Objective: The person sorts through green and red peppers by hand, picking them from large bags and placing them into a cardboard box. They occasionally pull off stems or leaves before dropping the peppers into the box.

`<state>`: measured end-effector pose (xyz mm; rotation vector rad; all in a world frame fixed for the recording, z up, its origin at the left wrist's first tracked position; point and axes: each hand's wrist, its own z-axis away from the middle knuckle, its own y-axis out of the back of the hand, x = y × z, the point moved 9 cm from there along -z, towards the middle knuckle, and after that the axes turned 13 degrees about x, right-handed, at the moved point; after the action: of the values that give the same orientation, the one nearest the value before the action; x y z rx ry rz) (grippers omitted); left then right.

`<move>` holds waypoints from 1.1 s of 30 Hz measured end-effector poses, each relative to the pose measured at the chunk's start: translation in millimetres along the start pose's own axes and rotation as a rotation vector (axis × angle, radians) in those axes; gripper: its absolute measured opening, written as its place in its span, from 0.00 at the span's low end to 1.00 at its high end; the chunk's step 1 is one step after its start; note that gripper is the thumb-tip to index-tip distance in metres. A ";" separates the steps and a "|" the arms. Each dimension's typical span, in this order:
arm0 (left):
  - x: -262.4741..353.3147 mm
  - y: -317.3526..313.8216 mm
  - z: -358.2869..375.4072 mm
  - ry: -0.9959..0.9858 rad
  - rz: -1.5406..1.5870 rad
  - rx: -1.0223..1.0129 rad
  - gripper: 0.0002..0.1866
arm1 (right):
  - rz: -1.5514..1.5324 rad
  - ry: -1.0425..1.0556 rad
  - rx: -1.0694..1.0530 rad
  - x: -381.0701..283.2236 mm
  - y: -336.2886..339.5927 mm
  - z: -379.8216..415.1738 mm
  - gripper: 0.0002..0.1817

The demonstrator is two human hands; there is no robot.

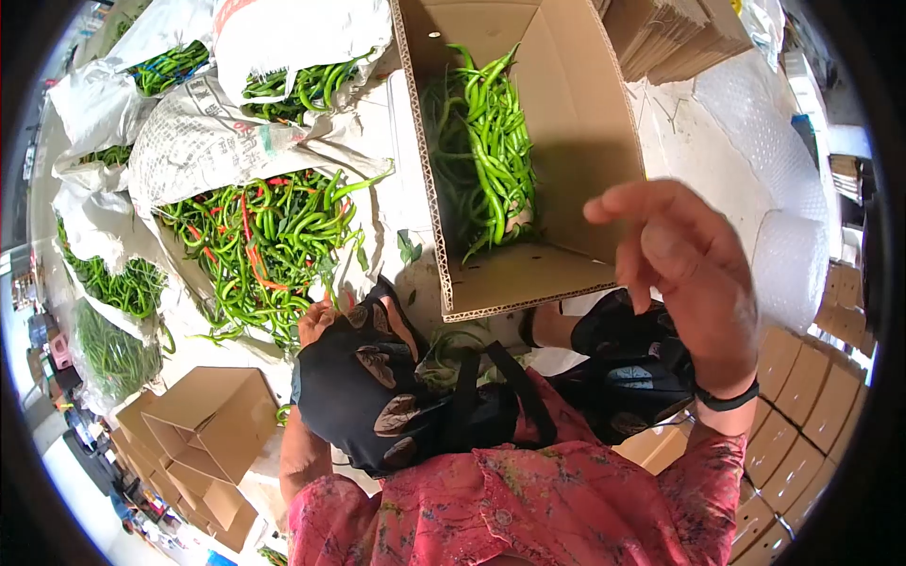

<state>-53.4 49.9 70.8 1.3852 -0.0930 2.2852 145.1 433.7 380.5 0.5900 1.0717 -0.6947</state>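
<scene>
My right hand (pixel 687 259) is raised beside the right wall of an open cardboard box (pixel 580 104). Its index finger stretches toward the box, the other fingers are loosely bent, and nothing shows in it. Inside the box lies a heap of long green chili peppers (pixel 495 151). My left hand (pixel 318 319) reaches past my knee to the lower edge of a pile of green chilies (pixel 283 222) with some red ones mixed in. The knee covers part of that hand, and what its fingers do is hard to make out. The pile spills from a white woven sack (pixel 212 141).
More sacks of green chilies (pixel 311 85) stand at the upper left. An open carton (pixel 212 415) sits at lower left. Flattened cardboard (pixel 661 33), bubble wrap (pixel 788 255) and stacked boxes (pixel 802 415) line the right side.
</scene>
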 end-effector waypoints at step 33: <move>239.2 -416.4 65.0 -1.224 -1.604 -1.312 0.15 | -0.411 -0.017 -0.588 60.3 -15.4 83.1 0.10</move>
<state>82.7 485.8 233.0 1.0117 -0.4896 -0.2155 200.3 349.8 353.7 -0.1479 1.3236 -0.6890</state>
